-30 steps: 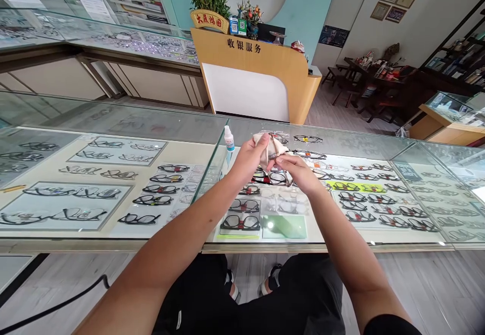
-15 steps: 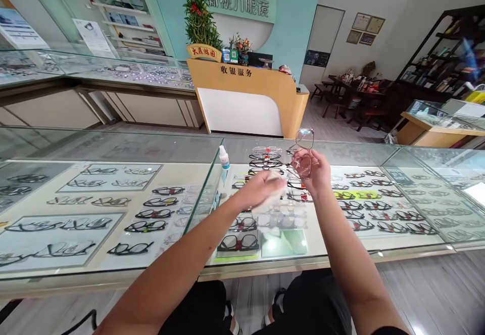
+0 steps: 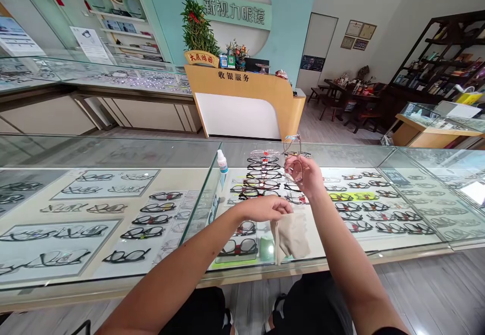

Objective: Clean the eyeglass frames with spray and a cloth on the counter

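My right hand [image 3: 308, 177] holds up a pair of thin-rimmed eyeglasses [image 3: 292, 145] above the glass counter, one lens over the fingers and the other in front of the palm. To its lower left, my left hand [image 3: 267, 207] pinches a beige cloth [image 3: 293, 235], which hangs down over the counter's near part. The cloth and the glasses are apart. Upright on the glass, left of the hands, is a small white bottle [image 3: 222, 161] with a blue label. Rows of dark-framed glasses [image 3: 263, 175] lie beneath the glass.
The glass display counter [image 3: 265, 275] spans the view in front of me. More frames on trays [image 3: 106, 182] lie inside it at the left, and others at the right. Beyond stands a wooden cashier desk [image 3: 242, 80] with a plant [image 3: 199, 29]. Dark shelves are at the far right.
My left hand has moved down and the cloth now hangs open from it. My right hand has shifted slightly left and lower, and the glasses have turned. The view has tilted up slightly.
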Tool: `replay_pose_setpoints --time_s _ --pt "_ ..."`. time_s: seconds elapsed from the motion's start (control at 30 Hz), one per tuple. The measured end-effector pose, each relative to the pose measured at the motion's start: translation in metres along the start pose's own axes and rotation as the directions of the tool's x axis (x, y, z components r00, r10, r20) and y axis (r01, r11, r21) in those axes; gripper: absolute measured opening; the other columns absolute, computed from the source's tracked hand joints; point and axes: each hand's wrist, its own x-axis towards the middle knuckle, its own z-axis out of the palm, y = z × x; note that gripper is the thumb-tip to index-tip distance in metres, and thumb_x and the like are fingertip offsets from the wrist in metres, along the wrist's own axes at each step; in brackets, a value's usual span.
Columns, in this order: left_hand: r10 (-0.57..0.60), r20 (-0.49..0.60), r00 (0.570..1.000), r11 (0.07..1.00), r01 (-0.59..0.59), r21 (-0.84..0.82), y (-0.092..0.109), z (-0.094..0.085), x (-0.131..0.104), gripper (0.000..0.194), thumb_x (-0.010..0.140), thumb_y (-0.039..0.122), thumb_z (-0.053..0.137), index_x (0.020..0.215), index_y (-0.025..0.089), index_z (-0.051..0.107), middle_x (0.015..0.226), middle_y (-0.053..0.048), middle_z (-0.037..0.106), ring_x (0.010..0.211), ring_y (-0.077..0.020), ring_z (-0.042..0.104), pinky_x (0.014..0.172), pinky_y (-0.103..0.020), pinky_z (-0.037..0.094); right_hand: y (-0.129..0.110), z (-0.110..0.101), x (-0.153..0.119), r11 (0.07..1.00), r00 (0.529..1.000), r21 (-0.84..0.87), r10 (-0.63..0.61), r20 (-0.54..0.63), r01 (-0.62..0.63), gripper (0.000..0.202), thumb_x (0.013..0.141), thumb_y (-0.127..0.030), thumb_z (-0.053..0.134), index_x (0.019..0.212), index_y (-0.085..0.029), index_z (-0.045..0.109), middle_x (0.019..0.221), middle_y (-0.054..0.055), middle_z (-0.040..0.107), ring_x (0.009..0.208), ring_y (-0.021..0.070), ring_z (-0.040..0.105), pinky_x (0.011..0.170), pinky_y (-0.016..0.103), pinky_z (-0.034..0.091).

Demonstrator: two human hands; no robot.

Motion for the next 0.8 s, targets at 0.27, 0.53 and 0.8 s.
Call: replay_pose_setpoints --time_s 0.27,0.53,0.8 --pt "0.179 -0.128 0.975 0.945 -0.135 0.298 0.003 -0.006 -0.001 0.033 0.077 0.015 0.067 0.102 0.023 0.088 0.116 -0.006 0.085 0.100 -0.0231 0.073 0.087 -0.032 0.054 -0.008 -0.004 -0.003 0.997 0.993 -0.033 0.068 0.098 -0.065 0.037 0.086 -0.056 0.076 0.078 -0.021 0.084 0.089 0.007 0.071 0.079 0.0200 0.062 0.072 0.033 0.052" --pt "0.655 -0.719 0.231 0.753 -0.116 0.648 0.006 -0.011 -0.007 0.045 0.094 0.028 0.069 0.139 0.022 0.066 0.134 -0.013 0.072 0.125 -0.0294 0.068 0.109 -0.046 0.054 -0.015 -0.002 -0.008 0.990 0.975 -0.117 0.103 0.197 -0.081 0.044 0.087 -0.062 0.074 0.075 -0.021 0.083 0.089 0.009 0.069 0.086 0.0236 0.062 0.079 0.036 0.052" --pt "0.839 -0.509 0.194 0.532 -0.089 0.842 0.007 -0.021 -0.016 0.100 0.088 0.054 0.084 0.172 0.023 0.039 0.169 -0.021 0.056 0.160 -0.0406 0.049 0.133 -0.061 0.039 -0.024 -0.013 -0.013 0.936 0.860 -0.335 0.258 0.441 -0.109 0.065 0.090 -0.081 0.073 0.082 -0.018 0.088 0.098 0.010 0.072 0.092 0.0240 0.064 0.087 0.036 0.052"
